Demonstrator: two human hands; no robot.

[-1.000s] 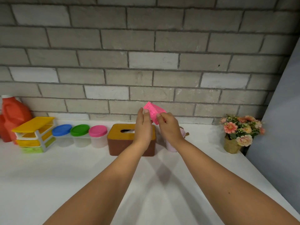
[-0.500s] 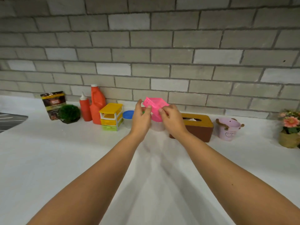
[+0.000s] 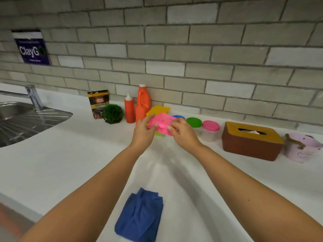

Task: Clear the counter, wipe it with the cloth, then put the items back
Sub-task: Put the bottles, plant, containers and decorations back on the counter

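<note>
Both hands were pinching a small pink perforated box [image 3: 161,124] between them, left hand [image 3: 144,132] on its left end and right hand [image 3: 181,132] on its right, held up just in front of the yellow-topped drawer stack [image 3: 158,110] and the blue-lidded tub [image 3: 178,117] by the brick wall. Everything else sat along the back edge too: green-lidded tub [image 3: 194,122], pink-lidded tub [image 3: 211,130] (couldn't tell what's in them), and a brown tissue box [image 3: 251,141] with a tissue poking out. That left loads of open white surface [image 3: 70,163] in front, with the folded blue cloth [image 3: 139,215] near the front edge between the forearms and the sink [image 3: 21,119] off left.
</note>
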